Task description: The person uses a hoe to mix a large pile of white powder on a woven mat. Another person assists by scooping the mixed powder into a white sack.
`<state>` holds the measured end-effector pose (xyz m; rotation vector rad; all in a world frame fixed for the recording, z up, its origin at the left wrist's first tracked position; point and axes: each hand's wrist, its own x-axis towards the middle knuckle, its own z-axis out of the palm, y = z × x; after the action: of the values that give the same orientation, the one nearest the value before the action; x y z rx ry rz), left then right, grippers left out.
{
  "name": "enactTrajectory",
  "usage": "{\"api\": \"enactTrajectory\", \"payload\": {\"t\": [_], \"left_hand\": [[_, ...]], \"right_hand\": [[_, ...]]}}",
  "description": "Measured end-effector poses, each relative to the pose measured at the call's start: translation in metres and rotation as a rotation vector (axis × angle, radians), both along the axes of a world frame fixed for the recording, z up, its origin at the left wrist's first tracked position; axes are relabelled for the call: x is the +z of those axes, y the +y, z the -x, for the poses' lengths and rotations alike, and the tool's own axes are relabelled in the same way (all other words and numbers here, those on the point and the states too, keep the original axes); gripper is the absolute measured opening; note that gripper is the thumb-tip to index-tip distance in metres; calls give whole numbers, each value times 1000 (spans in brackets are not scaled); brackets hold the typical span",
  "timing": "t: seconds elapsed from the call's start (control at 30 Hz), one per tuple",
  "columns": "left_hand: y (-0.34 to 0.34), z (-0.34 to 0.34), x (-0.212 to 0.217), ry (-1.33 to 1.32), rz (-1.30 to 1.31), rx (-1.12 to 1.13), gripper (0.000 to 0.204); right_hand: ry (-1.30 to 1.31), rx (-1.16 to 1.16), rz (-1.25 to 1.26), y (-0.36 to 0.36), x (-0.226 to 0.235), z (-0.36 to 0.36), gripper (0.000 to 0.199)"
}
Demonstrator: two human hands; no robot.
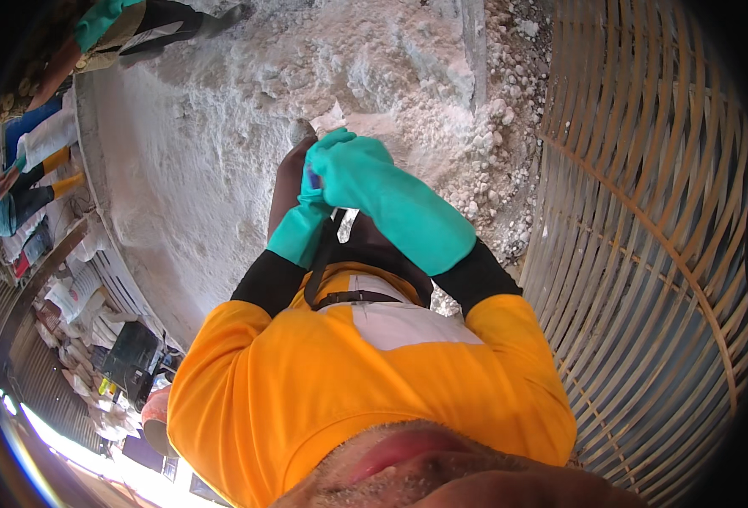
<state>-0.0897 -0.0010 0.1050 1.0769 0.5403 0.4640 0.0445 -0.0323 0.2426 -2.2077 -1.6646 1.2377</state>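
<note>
Both my hands wear green rubber gloves and meet in front of my lower body. My right hand (350,161) lies across the top, its fingers curled and closed. Beneath and beside it my left hand (312,196) is mostly covered, and it seems closed too. A small dark blue piece (314,179) shows between the gloves; what it belongs to is hidden. Below the hands a dark strap (321,267) runs down toward my waist. Lumpy whitish powder (391,76) covers the ground beyond the hands, and my bare leg (285,186) is left of them.
On the right a curved slatted barrier (645,186) rises close to my arm. A low edge (95,161) borders the powder on the left. Past it are other people, one in a green glove (99,21), and stacked sacks (74,292). A dark box (131,360) stands at lower left.
</note>
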Motion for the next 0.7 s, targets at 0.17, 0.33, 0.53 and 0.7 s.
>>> {"api": "enactTrajectory", "payload": {"t": [0.17, 0.33, 0.53, 0.7], "left_hand": [[-11, 82, -18, 637, -168, -132, 42], [-109, 79, -11, 211, 532, 337, 53], [-188, 89, -120, 571, -843, -396, 18], [-247, 95, -173, 560, -949, -985, 16]], "right_hand": [[92, 4, -217, -26, -42, 100, 12], [-61, -201, -180, -127, -63, 130, 20], [-16, -281, -392, -275, -119, 123, 15], [77, -191, 65, -442, -218, 178, 13]]}}
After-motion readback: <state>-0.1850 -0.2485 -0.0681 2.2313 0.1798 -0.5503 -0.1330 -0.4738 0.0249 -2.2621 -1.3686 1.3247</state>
